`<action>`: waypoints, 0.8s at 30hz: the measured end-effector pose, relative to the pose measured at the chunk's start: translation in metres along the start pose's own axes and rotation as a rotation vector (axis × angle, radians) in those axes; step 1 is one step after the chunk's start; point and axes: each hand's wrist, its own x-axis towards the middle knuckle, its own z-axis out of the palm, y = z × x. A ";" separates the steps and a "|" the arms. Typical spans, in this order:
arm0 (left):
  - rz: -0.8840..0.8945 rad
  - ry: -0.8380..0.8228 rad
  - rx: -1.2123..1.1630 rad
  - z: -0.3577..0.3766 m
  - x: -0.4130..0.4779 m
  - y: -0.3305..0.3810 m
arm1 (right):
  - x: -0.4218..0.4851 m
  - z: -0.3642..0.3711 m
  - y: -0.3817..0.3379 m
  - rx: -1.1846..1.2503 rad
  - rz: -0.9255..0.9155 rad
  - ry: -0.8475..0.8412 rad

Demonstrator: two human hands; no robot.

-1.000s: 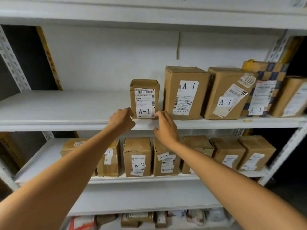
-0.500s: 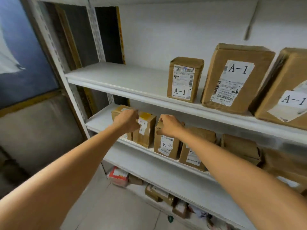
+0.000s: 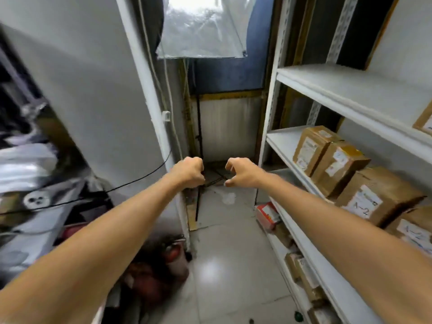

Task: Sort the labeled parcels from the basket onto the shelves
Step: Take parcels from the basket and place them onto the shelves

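A white metal shelving unit (image 3: 327,90) stands on the right. Brown cardboard parcels with white labels (image 3: 336,167) sit in a row on its middle shelf. Apart from them, in mid-air, the left hand (image 3: 189,171) is a fist holding nothing, and the right hand (image 3: 240,171) is loosely curled, holding nothing.

Left grip (image 3: 189,171) and right grip (image 3: 243,173) mid-frame, side by side, not touching, out over the floor (image 3: 233,265). Shelves (image 3: 339,87) run down the right of frame. Row of parcels (image 3: 339,167) on the middle shelf, right side; another parcel (image 3: 424,120) on the shelf above, far right edge. More parcels (image 3: 306,277) on the bottom shelf, lower right. Wall panel (image 3: 93,90) upper left, clutter (image 3: 35,183) below it.
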 end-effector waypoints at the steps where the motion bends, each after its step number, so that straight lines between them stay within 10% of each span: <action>1: -0.053 0.004 -0.002 -0.002 -0.016 -0.022 | 0.004 0.009 -0.020 0.010 -0.058 -0.042; 24: -1.067 0.059 -0.160 0.023 -0.509 -0.302 | -0.148 0.236 -0.496 -0.386 -1.127 -0.642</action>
